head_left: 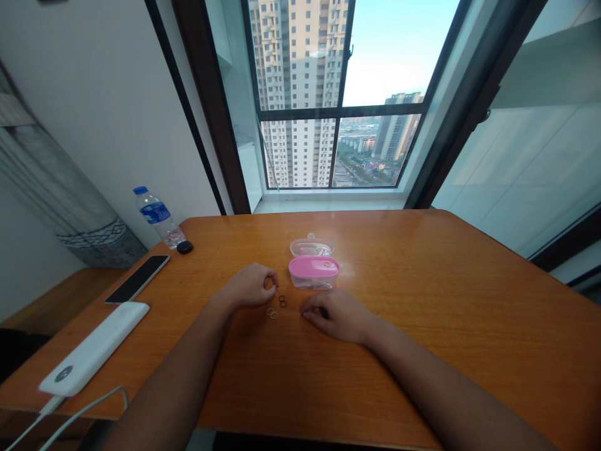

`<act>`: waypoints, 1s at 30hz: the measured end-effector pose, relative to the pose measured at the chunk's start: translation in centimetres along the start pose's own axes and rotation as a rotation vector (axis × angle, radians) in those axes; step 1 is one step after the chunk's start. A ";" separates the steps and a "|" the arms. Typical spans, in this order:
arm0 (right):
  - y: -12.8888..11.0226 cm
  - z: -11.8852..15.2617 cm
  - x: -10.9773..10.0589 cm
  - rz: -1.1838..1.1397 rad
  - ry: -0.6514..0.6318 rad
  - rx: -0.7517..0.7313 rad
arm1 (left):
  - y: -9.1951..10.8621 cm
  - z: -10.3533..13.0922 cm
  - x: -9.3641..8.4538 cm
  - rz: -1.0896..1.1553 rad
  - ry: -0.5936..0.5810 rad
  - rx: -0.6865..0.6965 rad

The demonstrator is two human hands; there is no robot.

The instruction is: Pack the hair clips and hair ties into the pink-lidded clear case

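Note:
Two dark rings (pixel 282 301) and two pale yellowish rings (pixel 272 313) lie on the wooden table between my hands. My left hand (pixel 251 285) rests just above and left of the rings, fingers curled, with thumb and fingertip together; whatever they pinch is too small to make out. To the right of the rings, my right hand (pixel 335 314) lies on the table with its fingers curled together; anything inside is hidden. A clear box with a pink lid (pixel 313 267) stands beyond my hands. Directly behind it is a clear open container (pixel 312 247) with small pink items.
At the left are a white power bank (pixel 94 347) with cables, a phone (pixel 138 279), a water bottle (pixel 159 217) and a small black object (pixel 184 247). The wooden table (pixel 422 282) extends to a window at the back.

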State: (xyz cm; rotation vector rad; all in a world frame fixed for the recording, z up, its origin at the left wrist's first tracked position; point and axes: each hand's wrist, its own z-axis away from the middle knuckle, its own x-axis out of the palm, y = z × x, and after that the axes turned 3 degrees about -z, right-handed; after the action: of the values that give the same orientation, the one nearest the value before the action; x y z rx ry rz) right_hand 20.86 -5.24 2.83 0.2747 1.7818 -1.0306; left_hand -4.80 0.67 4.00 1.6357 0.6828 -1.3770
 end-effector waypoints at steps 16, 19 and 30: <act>0.1 0.1 0.2 0.010 0.017 -0.013 | 0.5 -0.1 0.9 0.059 -0.010 0.094; 0.1 0.1 0.2 0.002 0.019 -0.017 | 0.5 -0.1 0.8 0.062 0.006 0.088; 0.1 0.0 0.3 0.011 0.042 -0.024 | -1.0 0.2 0.4 0.109 -0.035 0.071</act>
State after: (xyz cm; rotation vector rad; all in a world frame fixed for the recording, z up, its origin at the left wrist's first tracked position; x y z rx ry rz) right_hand 20.78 -5.20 2.56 0.2931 1.8272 -1.0020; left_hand -5.63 0.95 3.37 1.6748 0.5217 -1.3612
